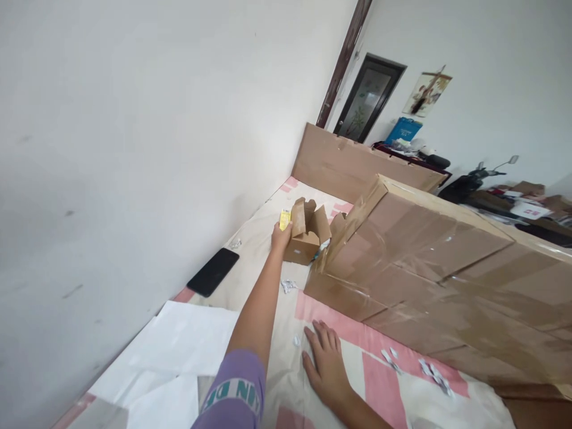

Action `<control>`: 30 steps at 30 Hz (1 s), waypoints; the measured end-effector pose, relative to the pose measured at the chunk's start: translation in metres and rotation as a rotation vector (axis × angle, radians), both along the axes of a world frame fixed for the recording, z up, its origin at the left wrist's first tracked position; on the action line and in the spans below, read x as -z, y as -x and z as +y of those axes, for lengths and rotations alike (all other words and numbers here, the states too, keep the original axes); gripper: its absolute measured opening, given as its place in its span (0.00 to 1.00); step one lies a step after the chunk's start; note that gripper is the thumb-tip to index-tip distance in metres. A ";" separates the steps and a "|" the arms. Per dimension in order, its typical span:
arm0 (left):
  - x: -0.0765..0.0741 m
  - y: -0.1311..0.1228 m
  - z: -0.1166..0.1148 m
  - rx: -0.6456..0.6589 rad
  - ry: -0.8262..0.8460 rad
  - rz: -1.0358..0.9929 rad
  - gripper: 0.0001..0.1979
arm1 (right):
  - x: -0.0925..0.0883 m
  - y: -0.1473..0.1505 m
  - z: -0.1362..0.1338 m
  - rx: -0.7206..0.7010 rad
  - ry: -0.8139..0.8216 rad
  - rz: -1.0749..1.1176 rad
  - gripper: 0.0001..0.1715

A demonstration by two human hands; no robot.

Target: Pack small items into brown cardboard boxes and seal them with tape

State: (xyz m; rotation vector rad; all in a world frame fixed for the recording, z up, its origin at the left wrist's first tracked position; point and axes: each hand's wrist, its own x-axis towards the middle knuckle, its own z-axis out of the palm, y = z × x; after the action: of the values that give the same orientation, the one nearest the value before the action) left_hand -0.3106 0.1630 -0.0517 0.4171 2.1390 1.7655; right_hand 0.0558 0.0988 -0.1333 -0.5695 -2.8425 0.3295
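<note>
One yellow item [285, 218] in left grip [280, 237]

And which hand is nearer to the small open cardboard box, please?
Left. The left hand is just beside the box; the right hand rests on the cloth, farther from it.

Phone [213, 272] lies left of box [301, 250]; papers [179, 339] before phone; cardboard barrier [415, 274] right of box.

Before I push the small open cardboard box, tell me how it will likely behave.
The small open box likely won't roll, given its boxy shape. Its raised flaps would probably bend first. Standing on cloth, it may drag rather than glide.
</note>
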 end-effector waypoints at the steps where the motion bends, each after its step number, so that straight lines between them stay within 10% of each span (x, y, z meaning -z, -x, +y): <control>1: 0.004 0.002 0.001 0.015 -0.005 0.010 0.21 | -0.003 0.006 0.000 0.003 0.022 0.016 0.23; 8: 0.020 0.012 -0.002 0.081 -0.008 0.069 0.19 | -0.094 0.164 0.035 0.111 0.363 0.516 0.30; 10: 0.019 0.010 -0.002 0.078 -0.016 0.084 0.20 | -0.124 0.215 0.054 0.362 0.546 0.375 0.26; 15: 0.005 -0.007 -0.014 0.069 -0.051 0.132 0.19 | -0.158 0.262 0.075 0.443 0.602 0.241 0.22; 19: -0.022 -0.025 -0.059 0.023 -0.097 0.223 0.21 | -0.172 0.242 0.046 0.328 0.617 0.254 0.21; 25: -0.060 -0.111 -0.206 -0.146 -0.096 0.416 0.28 | -0.206 0.159 -0.017 0.018 0.751 0.288 0.19; 30: -0.011 -0.274 -0.299 -0.167 0.110 0.656 0.29 | -0.207 0.012 -0.022 -0.292 0.944 0.086 0.25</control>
State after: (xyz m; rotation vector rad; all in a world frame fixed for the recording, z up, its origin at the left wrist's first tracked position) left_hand -0.0365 -0.1357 -0.0407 0.9141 2.7649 1.7471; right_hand 0.0443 0.0768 0.0733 -0.2493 -2.5305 1.7244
